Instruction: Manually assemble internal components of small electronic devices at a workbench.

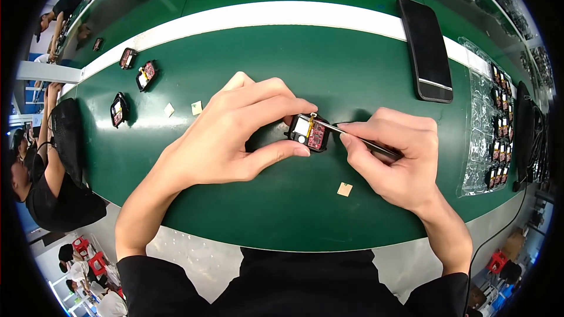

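while your left hand pinches a small black-rimmed module between thumb and fingers, your right hand closes around a slim dark tool, tip at the module's far side. the module lies right of the left hand, the nearer, long axis roughly crosswise, at or just above the green worktop. beyond: a black phone. no lettering is legible.

Via remote feed I note black sleeves above bare forearms, black garment between; left hand, right hand bare.
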`<act>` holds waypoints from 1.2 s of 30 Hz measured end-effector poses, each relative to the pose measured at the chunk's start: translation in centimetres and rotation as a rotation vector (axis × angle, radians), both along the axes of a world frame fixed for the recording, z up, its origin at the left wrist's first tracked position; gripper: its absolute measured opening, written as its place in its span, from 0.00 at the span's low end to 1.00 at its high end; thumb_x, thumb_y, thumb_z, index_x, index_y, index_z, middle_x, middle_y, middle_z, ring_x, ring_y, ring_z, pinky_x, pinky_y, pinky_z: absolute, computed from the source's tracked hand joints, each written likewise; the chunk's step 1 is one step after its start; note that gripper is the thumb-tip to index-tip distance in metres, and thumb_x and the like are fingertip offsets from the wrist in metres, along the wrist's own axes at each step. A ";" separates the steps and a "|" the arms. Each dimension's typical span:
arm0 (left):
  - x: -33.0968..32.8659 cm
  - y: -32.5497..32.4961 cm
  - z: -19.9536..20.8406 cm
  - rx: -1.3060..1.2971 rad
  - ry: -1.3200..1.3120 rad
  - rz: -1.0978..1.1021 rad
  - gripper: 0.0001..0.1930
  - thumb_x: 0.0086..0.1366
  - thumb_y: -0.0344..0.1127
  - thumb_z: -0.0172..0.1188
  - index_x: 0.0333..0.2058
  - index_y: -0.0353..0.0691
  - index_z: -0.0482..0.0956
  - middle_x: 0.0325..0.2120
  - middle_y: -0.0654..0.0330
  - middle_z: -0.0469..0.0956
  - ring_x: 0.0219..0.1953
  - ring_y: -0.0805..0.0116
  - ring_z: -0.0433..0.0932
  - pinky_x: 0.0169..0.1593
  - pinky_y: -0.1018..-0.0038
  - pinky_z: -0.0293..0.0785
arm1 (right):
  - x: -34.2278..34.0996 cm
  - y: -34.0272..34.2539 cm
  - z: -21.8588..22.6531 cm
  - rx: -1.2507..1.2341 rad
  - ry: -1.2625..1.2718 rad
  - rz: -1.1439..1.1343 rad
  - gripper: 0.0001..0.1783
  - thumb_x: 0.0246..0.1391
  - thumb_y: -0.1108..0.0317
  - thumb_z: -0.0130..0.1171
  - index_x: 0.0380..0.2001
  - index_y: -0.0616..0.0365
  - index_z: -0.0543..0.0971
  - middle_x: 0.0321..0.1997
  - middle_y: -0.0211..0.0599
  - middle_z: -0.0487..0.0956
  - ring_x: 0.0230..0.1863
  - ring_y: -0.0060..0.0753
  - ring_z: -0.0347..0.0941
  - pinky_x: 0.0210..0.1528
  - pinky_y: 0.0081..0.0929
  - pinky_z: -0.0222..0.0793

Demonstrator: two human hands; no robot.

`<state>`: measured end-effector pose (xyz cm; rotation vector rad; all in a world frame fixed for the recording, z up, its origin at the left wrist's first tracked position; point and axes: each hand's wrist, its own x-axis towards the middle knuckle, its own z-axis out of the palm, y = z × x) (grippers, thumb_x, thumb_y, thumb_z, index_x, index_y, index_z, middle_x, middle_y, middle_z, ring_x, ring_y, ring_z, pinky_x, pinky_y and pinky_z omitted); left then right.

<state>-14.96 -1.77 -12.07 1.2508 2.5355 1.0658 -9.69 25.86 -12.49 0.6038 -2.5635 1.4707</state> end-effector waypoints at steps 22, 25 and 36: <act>0.1 0.7 0.6 -0.007 -0.036 0.070 0.25 0.56 0.39 0.82 0.51 0.40 0.88 0.30 0.63 0.78 0.26 0.68 0.64 0.40 0.68 0.61 | 0.5 -0.1 -0.8 0.169 0.288 -0.036 0.16 0.47 0.79 0.78 0.42 0.60 0.92 0.24 0.29 0.77 0.18 0.26 0.71 0.18 0.29 0.63; 0.0 0.6 0.5 0.000 -0.047 0.062 0.25 0.56 0.39 0.82 0.52 0.40 0.88 0.30 0.63 0.78 0.26 0.68 0.64 0.40 0.69 0.60 | 0.5 -0.3 -0.9 0.157 0.309 -0.045 0.15 0.48 0.80 0.78 0.42 0.60 0.92 0.24 0.29 0.77 0.18 0.26 0.71 0.18 0.28 0.63; -1.7 -0.8 0.3 0.036 -0.198 -0.064 0.28 0.55 0.43 0.84 0.53 0.40 0.90 0.36 0.65 0.84 0.28 0.71 0.65 0.42 0.71 0.61 | 0.0 0.2 -0.4 -0.073 0.009 0.036 0.06 0.56 0.82 0.73 0.39 0.68 0.91 0.21 0.34 0.80 0.17 0.20 0.69 0.19 0.24 0.57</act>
